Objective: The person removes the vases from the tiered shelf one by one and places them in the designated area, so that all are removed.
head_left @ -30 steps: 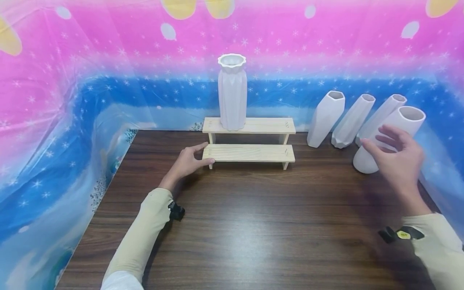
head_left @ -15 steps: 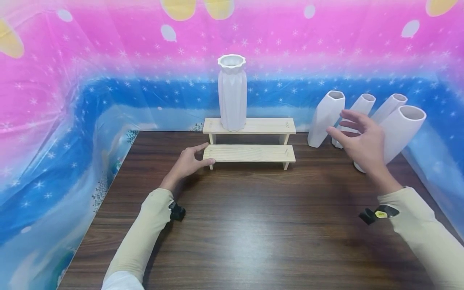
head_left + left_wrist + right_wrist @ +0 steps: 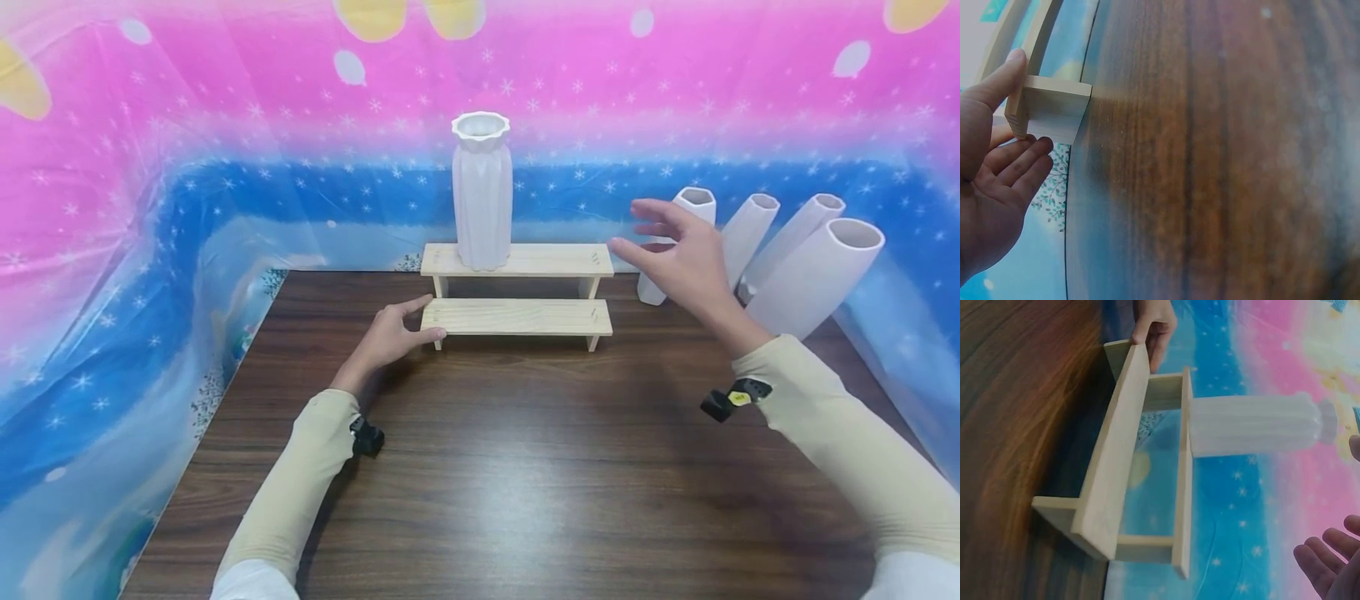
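A two-tier pale wooden stand (image 3: 517, 317) stands toward the back of the table. My left hand (image 3: 387, 335) grips the left end of its lower tier, the thumb at the front edge and fingers behind, as the left wrist view shows. On the upper tier, left of centre, a white fluted vase (image 3: 482, 204) with a scalloped rim stands upright. My right hand (image 3: 686, 254) is in the air right of the stand, its fingers spread, holding nothing. Behind it, a white faceted vase (image 3: 697, 202) is partly hidden. In the right wrist view my right fingers (image 3: 1316, 561) show at the edge.
Right of the hand stand a slim white vase (image 3: 752, 229), another slim one (image 3: 797, 232) and a wide, smooth white vase (image 3: 817, 279). The dark wooden table (image 3: 480, 450) stretches in front of the stand. A pink and blue printed cloth (image 3: 300, 200) hangs behind and at the sides.
My right hand has moved left and up, from in front of the wide smooth vase to near the stand's right end. The left hand, stand and vases have stayed put.
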Available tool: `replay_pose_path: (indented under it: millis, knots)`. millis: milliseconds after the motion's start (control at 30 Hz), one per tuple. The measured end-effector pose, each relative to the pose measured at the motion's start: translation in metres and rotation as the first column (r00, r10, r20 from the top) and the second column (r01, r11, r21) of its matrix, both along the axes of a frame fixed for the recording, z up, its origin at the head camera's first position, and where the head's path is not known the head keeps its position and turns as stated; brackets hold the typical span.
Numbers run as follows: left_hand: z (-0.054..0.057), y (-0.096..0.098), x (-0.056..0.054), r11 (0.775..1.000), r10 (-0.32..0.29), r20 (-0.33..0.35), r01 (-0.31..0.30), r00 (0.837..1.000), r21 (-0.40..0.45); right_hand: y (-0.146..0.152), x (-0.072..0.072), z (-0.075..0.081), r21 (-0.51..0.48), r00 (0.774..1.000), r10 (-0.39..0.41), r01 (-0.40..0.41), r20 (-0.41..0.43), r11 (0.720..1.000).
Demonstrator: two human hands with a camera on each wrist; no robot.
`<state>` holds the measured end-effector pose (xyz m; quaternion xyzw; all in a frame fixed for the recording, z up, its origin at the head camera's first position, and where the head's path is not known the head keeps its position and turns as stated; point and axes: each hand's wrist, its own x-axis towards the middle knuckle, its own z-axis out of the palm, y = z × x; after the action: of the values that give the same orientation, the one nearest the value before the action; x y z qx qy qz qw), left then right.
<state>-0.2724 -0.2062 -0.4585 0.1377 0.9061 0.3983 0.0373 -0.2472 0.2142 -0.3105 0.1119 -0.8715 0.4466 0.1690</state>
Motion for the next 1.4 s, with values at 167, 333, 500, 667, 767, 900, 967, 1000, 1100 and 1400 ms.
replay_pose_path:
  millis: [167,333,500,667,767,900,967,1000,1100,1400]
  knots:
    - [-0.001,-0.001,-0.001,1.0,-0.004,-0.003,0.004,1.0,0.001,-0.018,-0.013,0.011,0.034,0.998,0.06,-0.06,0.011,0.998]
    - [0.001,0.0,0.001,1.0,-0.004,-0.007,0.004,1.0,0.004,-0.034,-0.026,0.023,0.079,0.989,0.122,-0.129,0.083,0.989]
    - [0.002,0.0,0.002,1.0,-0.004,0.002,0.004,1.0,0.01,-0.051,-0.042,0.032,0.137,0.98,0.151,-0.168,0.127,0.976]
    - [0.003,0.0,0.003,1.0,-0.004,0.002,0.004,1.0,0.005,-0.071,-0.06,0.033,0.155,0.977,0.173,-0.191,0.125,0.969]
    - [0.003,0.0,0.003,1.0,-0.002,0.001,0.002,1.0,-0.001,-0.081,-0.07,0.032,0.123,0.973,0.192,-0.208,0.131,0.97]
    - [0.003,0.0,0.002,1.0,0.003,0.005,-0.003,1.0,-0.003,-0.094,-0.08,0.029,0.087,0.968,0.203,-0.217,0.148,0.972]
    - [0.002,0.0,0.002,1.0,0.004,0.004,-0.004,1.0,0.0,-0.101,-0.084,0.029,0.074,0.966,0.204,-0.218,0.161,0.973]
    - [0.002,0.0,0.001,1.0,0.003,0.003,-0.003,1.0,-0.001,-0.105,-0.086,0.028,0.067,0.965,0.204,-0.217,0.166,0.974]
    - [0.002,0.0,0.001,1.0,0.0,0.003,0.0,1.0,0.003,-0.115,-0.091,0.029,0.045,0.961,0.207,-0.218,0.182,0.975]
    - [0.0,0.0,0.001,1.0,0.0,-0.003,0.0,1.0,0.008,-0.14,-0.101,0.028,-0.018,0.953,0.235,-0.236,0.189,0.972]
